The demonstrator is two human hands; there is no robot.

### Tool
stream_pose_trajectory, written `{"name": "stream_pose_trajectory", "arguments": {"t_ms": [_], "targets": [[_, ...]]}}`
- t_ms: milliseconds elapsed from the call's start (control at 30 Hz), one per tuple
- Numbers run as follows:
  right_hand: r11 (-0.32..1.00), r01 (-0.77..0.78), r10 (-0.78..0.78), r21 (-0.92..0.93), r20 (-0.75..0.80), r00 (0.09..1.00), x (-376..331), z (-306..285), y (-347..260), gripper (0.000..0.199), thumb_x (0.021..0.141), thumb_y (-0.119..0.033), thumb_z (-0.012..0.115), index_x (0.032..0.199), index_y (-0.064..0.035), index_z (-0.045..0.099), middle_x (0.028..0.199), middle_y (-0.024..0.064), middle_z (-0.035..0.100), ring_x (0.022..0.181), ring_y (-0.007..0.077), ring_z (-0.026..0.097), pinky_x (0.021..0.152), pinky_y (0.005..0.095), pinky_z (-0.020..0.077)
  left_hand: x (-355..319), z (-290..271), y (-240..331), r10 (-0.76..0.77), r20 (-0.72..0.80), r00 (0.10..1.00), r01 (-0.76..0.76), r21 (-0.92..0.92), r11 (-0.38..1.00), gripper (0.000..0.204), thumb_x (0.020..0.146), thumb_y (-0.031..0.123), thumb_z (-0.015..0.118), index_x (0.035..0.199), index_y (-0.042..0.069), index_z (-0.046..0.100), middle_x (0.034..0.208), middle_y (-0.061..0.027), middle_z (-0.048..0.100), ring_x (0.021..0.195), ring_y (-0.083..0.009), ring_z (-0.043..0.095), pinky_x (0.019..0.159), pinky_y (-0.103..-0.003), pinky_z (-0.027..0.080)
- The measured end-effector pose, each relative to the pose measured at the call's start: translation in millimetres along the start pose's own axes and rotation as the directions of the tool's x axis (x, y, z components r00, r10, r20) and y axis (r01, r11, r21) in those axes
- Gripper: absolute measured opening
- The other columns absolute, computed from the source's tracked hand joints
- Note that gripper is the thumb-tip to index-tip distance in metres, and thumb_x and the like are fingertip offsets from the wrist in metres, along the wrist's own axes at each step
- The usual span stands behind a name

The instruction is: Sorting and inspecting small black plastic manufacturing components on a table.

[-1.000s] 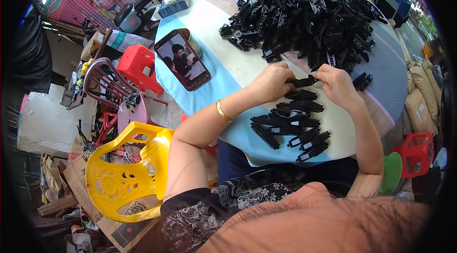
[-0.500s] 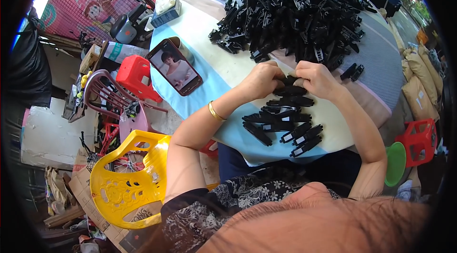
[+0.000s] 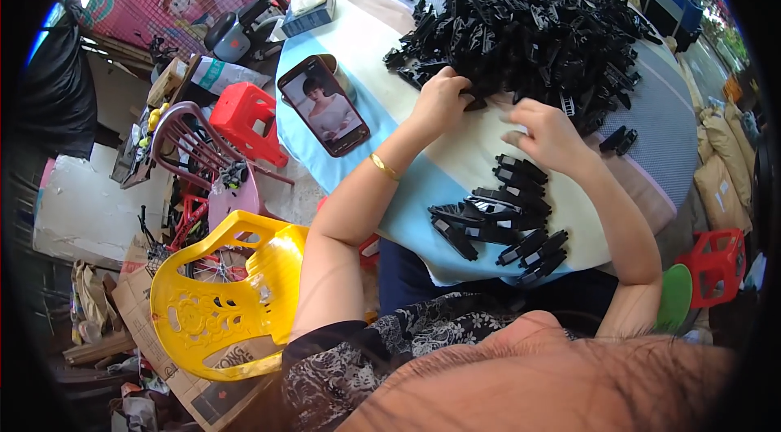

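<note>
A large heap of black plastic parts (image 3: 521, 25) covers the far side of the round table. My left hand (image 3: 442, 104) is at the near edge of this heap, its fingers curled round a black plastic part whose shape is mostly hidden. To its right, my right hand (image 3: 549, 136) hovers over the cloth with thumb and fingers apart, nothing visible between them. Nearer to me lies a loose group of black plastic parts (image 3: 492, 216), several with small pale patches, some side by side. Two more black parts (image 3: 618, 141) lie right of my right hand.
A phone (image 3: 324, 106) leans on a round container at the table's left, near a tissue box (image 3: 309, 15). A yellow chair (image 3: 203, 302) and a red stool (image 3: 248, 119) stand left; another red stool (image 3: 714, 265) and a green basin (image 3: 675, 298) are right.
My hands were together over the near group and have parted. The left moved to the heap's edge; the right opened. A part now lies at the top of the near group. The view shifted slightly.
</note>
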State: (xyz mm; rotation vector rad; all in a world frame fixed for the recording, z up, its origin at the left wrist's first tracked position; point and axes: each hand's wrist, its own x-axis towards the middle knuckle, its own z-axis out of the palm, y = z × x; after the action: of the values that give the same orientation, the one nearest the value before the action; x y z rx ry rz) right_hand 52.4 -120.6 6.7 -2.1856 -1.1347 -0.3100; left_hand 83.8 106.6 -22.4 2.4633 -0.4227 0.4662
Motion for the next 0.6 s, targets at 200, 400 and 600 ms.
{"name": "stream_pose_trajectory", "arguments": {"t_ms": [200,400,600], "targets": [[0.958,0.08,-0.078,-0.276,0.018,0.997,46,51,23,0.021,0.07,-0.002,0.06,0.091,-0.0032,0.06,0.092,0.0091,0.058,0.086,0.0285,0.06,0.072,0.0381,0.0504,0,0,-5,-0.022,0.034,0.999,0.023,-0.033,0.999,0.018,0.072,0.013,0.069,0.086,0.002,0.069,0.09,-0.0156,0.058,0.084,-0.0321,0.06,0.076,-0.037,0.05],[0.935,0.163,-0.162,-0.316,0.031,0.986,43,47,15,0.01,0.068,-0.001,0.061,0.077,-0.0037,0.057,0.087,0.0101,0.057,0.083,0.028,0.058,0.071,0.0381,0.0502,-2,-3,-11,-0.047,0.081,0.996,0.052,-0.061,0.997,0.019,0.071,0.015,0.07,0.084,0.001,0.069,0.088,-0.0152,0.059,0.085,-0.0304,0.059,0.076,-0.036,0.049],[0.991,-0.129,0.131,-0.032,0.061,0.989,3,8,7,0.037,0.064,0.005,0.061,0.1,-0.0023,0.058,0.081,0.0081,0.057,0.075,0.0199,0.058,0.069,0.0296,0.0479,-11,-7,21,0.137,0.219,0.966,-0.138,-0.011,0.99,0.014,0.072,0.009,0.065,0.084,0.001,0.067,0.09,-0.0159,0.058,0.088,-0.0331,0.058,0.079,-0.039,0.048]]}}
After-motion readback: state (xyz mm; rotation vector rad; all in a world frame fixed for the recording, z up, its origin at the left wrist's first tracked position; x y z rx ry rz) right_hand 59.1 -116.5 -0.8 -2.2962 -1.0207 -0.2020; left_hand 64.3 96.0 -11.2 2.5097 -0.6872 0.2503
